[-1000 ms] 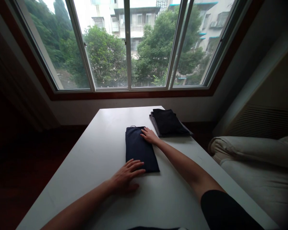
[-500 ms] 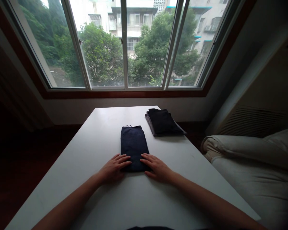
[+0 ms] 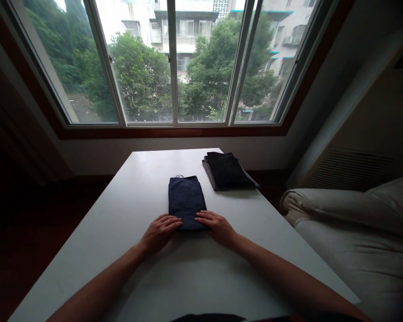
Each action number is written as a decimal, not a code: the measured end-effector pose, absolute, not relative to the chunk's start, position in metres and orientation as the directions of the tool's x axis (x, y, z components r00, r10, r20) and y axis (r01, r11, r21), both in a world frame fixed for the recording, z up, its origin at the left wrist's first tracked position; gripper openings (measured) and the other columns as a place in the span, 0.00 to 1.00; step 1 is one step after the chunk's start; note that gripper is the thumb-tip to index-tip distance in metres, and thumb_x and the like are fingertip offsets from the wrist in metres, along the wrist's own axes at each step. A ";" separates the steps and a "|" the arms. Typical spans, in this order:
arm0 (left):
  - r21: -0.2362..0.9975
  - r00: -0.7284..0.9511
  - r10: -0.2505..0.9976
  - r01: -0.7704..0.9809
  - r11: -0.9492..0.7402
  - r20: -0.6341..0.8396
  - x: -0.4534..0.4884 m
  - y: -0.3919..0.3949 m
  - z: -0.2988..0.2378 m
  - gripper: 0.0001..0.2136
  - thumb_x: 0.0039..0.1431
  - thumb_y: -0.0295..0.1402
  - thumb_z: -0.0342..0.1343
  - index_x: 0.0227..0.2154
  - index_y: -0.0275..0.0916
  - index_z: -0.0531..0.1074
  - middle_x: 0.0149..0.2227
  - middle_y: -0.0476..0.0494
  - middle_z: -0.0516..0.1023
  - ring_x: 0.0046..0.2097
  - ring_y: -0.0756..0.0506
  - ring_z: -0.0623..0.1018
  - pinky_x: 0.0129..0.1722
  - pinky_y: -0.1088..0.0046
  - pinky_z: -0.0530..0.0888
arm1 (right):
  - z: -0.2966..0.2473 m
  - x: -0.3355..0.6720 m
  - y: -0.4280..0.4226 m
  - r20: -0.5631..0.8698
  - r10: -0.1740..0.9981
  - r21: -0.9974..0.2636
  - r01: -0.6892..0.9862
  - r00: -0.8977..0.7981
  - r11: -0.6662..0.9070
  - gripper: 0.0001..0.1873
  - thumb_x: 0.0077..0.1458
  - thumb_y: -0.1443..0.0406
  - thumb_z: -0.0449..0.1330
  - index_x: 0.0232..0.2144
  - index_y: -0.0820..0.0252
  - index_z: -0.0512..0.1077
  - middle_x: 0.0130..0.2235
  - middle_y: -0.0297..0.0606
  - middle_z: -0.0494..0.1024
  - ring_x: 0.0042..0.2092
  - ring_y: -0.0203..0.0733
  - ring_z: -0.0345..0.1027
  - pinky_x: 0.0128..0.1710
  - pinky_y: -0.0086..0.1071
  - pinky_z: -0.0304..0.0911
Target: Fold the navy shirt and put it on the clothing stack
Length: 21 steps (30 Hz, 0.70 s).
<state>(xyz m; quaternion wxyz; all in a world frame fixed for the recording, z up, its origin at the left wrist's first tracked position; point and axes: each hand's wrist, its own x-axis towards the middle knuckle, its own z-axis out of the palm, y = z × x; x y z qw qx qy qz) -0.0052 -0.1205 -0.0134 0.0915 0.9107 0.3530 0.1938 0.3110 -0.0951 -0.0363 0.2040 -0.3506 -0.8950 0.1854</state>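
Note:
A folded navy garment (image 3: 187,197) lies lengthwise on the white table (image 3: 147,179), a thin cord loop showing at its far edge. My left hand (image 3: 160,230) is at its near left corner, fingers together over the top of the cloth. At the near right corner, my right hand (image 3: 218,227) holds the cloth the same way. Both thumbs are out of sight, seemingly under the near edge, which looks slightly raised. Whether the garment is trousers or shorts cannot be made out.
A stack of folded dark clothes (image 3: 229,170), black on top of grey, sits at the table's far right edge. To the right stands a pale sofa (image 3: 349,223). Beyond the table is a wide window (image 3: 174,67) with a brown frame.
Both hands have gone from lying spread on the cloth to gripping its near corners, thumbs now hidden. The garment's near edge has moved away from me, so it looks shorter.

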 end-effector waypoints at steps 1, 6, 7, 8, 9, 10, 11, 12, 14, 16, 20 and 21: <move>0.313 0.644 0.691 0.616 -0.723 0.328 -0.005 -0.121 -0.010 0.13 0.71 0.29 0.51 0.54 0.45 0.73 0.52 0.44 0.80 0.51 0.42 0.79 0.54 0.59 0.73 | -0.031 0.311 -0.095 0.256 0.701 -0.509 0.524 -0.666 0.683 0.36 0.51 0.78 0.59 0.60 0.50 0.72 0.62 0.38 0.73 0.64 0.48 0.65 0.64 0.43 0.62; 0.324 0.598 0.662 0.582 -0.746 0.451 -0.003 -0.131 0.007 0.09 0.71 0.37 0.52 0.47 0.42 0.73 0.42 0.41 0.81 0.41 0.42 0.78 0.43 0.61 0.74 | 0.005 0.309 -0.099 0.296 0.764 -0.671 0.445 -0.574 0.594 0.18 0.61 0.70 0.59 0.51 0.52 0.78 0.49 0.38 0.82 0.50 0.46 0.77 0.53 0.38 0.70; 0.307 0.614 0.635 0.561 -0.769 0.468 -0.001 -0.134 0.010 0.13 0.69 0.40 0.55 0.50 0.41 0.72 0.43 0.39 0.80 0.41 0.41 0.78 0.43 0.60 0.74 | 0.013 0.309 -0.100 0.295 0.779 -0.694 0.436 -0.553 0.573 0.15 0.62 0.69 0.60 0.49 0.52 0.78 0.47 0.38 0.83 0.48 0.46 0.78 0.51 0.38 0.71; 0.288 0.628 0.611 0.545 -0.787 0.482 0.002 -0.136 0.012 0.16 0.66 0.42 0.58 0.53 0.41 0.70 0.44 0.38 0.80 0.42 0.40 0.78 0.44 0.59 0.74 | 0.020 0.309 -0.101 0.295 0.790 -0.712 0.428 -0.538 0.557 0.14 0.62 0.68 0.60 0.48 0.53 0.79 0.46 0.38 0.83 0.47 0.46 0.78 0.50 0.37 0.71; 0.275 0.634 0.596 0.536 -0.798 0.493 0.004 -0.137 0.014 0.17 0.65 0.40 0.59 0.54 0.41 0.70 0.44 0.38 0.80 0.42 0.40 0.78 0.45 0.58 0.74 | 0.026 0.309 -0.101 0.292 0.795 -0.724 0.420 -0.532 0.547 0.13 0.62 0.67 0.60 0.47 0.53 0.79 0.46 0.38 0.83 0.47 0.46 0.78 0.49 0.37 0.71; 0.278 0.625 0.596 0.536 -0.797 0.504 0.006 -0.138 0.017 0.16 0.65 0.37 0.59 0.53 0.41 0.70 0.43 0.39 0.80 0.41 0.41 0.79 0.45 0.59 0.74 | 0.033 0.309 -0.101 0.286 0.796 -0.733 0.414 -0.533 0.540 0.12 0.62 0.67 0.61 0.47 0.53 0.79 0.46 0.38 0.83 0.47 0.46 0.78 0.49 0.36 0.71; 0.304 0.597 0.614 0.543 -0.783 0.516 0.007 -0.139 0.021 0.13 0.66 0.33 0.58 0.51 0.42 0.71 0.42 0.40 0.81 0.40 0.42 0.79 0.45 0.61 0.74 | 0.039 0.310 -0.102 0.279 0.797 -0.739 0.411 -0.535 0.535 0.12 0.62 0.67 0.61 0.46 0.53 0.79 0.45 0.38 0.83 0.46 0.46 0.79 0.48 0.36 0.71; 0.347 0.554 0.643 0.550 -0.760 0.529 0.008 -0.139 0.026 0.10 0.66 0.30 0.57 0.49 0.42 0.73 0.40 0.42 0.81 0.40 0.43 0.79 0.44 0.63 0.75 | 0.046 0.311 -0.102 0.273 0.798 -0.741 0.412 -0.537 0.531 0.11 0.62 0.66 0.61 0.46 0.53 0.79 0.44 0.38 0.84 0.45 0.46 0.79 0.47 0.35 0.70; 0.461 0.460 0.706 0.541 -0.703 0.538 0.009 -0.137 0.042 0.05 0.67 0.28 0.57 0.44 0.42 0.74 0.38 0.43 0.80 0.38 0.45 0.79 0.39 0.68 0.75 | 0.062 0.315 -0.102 0.269 0.794 -0.731 0.420 -0.545 0.537 0.10 0.62 0.66 0.62 0.45 0.54 0.80 0.42 0.37 0.84 0.42 0.44 0.79 0.44 0.33 0.70; 0.563 0.400 0.747 0.493 -0.663 0.530 0.009 -0.135 0.067 0.02 0.66 0.29 0.58 0.39 0.41 0.75 0.35 0.45 0.80 0.35 0.47 0.79 0.36 0.71 0.74 | 0.084 0.320 -0.104 0.299 0.774 -0.710 0.412 -0.558 0.571 0.09 0.63 0.64 0.62 0.44 0.55 0.80 0.39 0.37 0.84 0.39 0.43 0.79 0.41 0.31 0.69; 0.694 0.338 0.761 0.318 -0.646 0.554 0.018 -0.131 0.131 0.01 0.65 0.30 0.60 0.36 0.39 0.76 0.30 0.48 0.78 0.30 0.49 0.77 0.30 0.75 0.73 | 0.140 0.331 -0.107 0.465 0.754 -0.688 0.347 -0.464 0.638 0.11 0.64 0.58 0.62 0.39 0.59 0.80 0.32 0.36 0.82 0.32 0.38 0.74 0.32 0.28 0.66; 0.710 0.315 0.763 0.286 -0.643 0.564 0.023 -0.129 0.148 0.02 0.65 0.31 0.60 0.36 0.39 0.76 0.29 0.49 0.78 0.29 0.50 0.76 0.29 0.75 0.73 | 0.156 0.334 -0.107 0.505 0.758 -0.684 0.344 -0.413 0.643 0.12 0.63 0.57 0.63 0.37 0.60 0.80 0.30 0.36 0.81 0.30 0.37 0.73 0.31 0.28 0.65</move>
